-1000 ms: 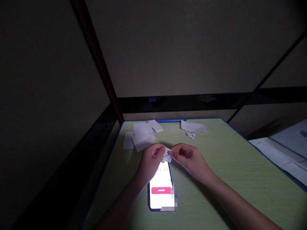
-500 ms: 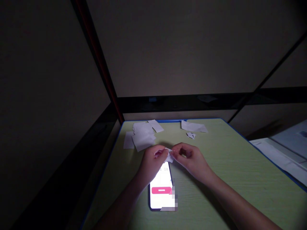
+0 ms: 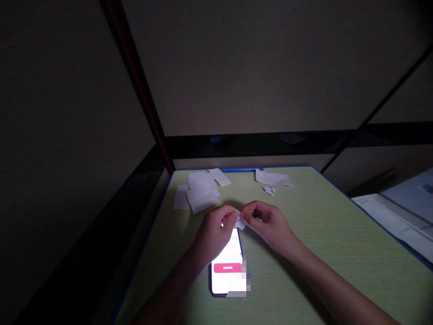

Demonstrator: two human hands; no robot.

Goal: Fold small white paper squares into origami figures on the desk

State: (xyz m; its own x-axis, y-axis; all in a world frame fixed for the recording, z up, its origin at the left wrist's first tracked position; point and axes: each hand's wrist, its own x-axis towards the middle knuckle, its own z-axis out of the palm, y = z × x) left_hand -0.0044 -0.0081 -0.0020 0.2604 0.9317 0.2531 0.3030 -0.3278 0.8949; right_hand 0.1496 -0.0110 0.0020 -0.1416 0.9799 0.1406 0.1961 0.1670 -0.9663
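Observation:
A small folded piece of white paper [image 3: 241, 223] is pinched between both hands, above the top end of a lit phone. My left hand [image 3: 216, 230] closes thumb and fingers on its left side. From the right, my right hand [image 3: 267, 225] pinches its other side, the fingertips of both hands almost touching. Much of the paper is hidden behind the fingers. The phone [image 3: 227, 282] lies face up on the table, showing a white screen with a red bar and digits; my left hand covers part of its upper screen.
Several loose white paper sheets [image 3: 201, 192] overlap at the table's back left. A paper strip [image 3: 274, 178] and a small folded paper piece [image 3: 269, 190] lie at the back right. The green table [image 3: 338, 253] has a blue edge. White boxlike things [image 3: 406, 207] stand beyond its right side.
My fingertips have shifted slightly on the folded paper, the hands drawing a little closer together. The digits on the phone changed from 08 to 09.

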